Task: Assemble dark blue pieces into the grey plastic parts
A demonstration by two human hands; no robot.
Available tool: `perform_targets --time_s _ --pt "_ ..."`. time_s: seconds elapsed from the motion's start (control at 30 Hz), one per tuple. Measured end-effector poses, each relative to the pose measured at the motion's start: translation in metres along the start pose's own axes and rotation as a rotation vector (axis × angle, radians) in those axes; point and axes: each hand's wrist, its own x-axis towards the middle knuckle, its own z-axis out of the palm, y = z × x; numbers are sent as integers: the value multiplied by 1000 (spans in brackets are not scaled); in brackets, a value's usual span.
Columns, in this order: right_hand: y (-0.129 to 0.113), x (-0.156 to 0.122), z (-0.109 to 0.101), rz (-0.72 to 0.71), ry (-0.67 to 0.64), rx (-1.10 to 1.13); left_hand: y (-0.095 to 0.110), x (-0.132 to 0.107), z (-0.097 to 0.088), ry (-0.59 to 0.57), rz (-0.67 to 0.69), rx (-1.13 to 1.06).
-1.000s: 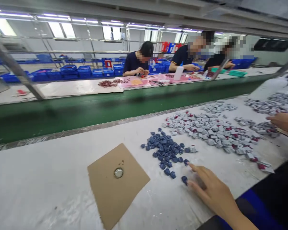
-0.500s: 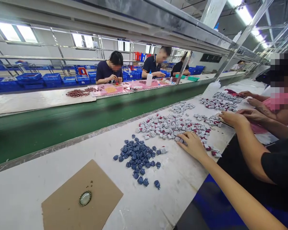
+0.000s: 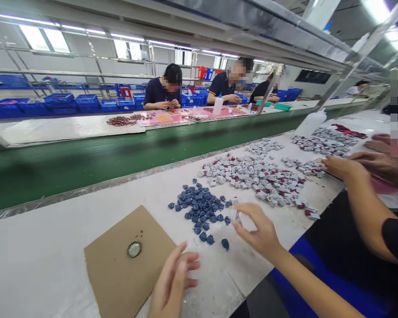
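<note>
right hand [image 3: 259,230]: pinching a small pale piece [image 3: 236,215], just right of the blue pile [image 3: 200,208]
left hand [image 3: 173,282]: half open, empty, below-left of that pile

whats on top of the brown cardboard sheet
A metal bottle cap lies on the cardboard, with a few tiny dark specks beside it. The left hand covers its near right edge.

matt cardboard sheet [image 3: 114,282], shiny metal cap [image 3: 134,249]
</note>
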Motion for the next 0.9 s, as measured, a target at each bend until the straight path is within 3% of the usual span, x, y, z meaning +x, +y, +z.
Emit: perform_targets --time_s 0.07,0.13,0.2,0.33,0.43,0.57,0.67,0.77,0.9 --pt "-40 1 3 -163 -104 203 -1 8 15 -160 -147 -95" --pt "-68 1 7 -294 -192 383 -1 12 16 -211 -127 -117" --pt "-80 1 11 -326 -208 473 -1 10 6 -194 -130 -167" --pt "-78 7 22 -158 -156 459 6 -2 -22 -84 -239 -423" --pt "-80 11 31 -36 -192 406 12 -10 -37 -6 -223 -538" --pt "-96 12 41 -114 -314 422 14 -13 -51 46 -173 -632" --pt "-111 12 49 -186 -388 430 9 -14 -58 134 -127 -576" --pt "-122 21 57 -244 -445 379 4 -16 -67 309 -21 -372" --pt "-114 44 58 -266 -445 217 6 -24 -83 497 26 -255"
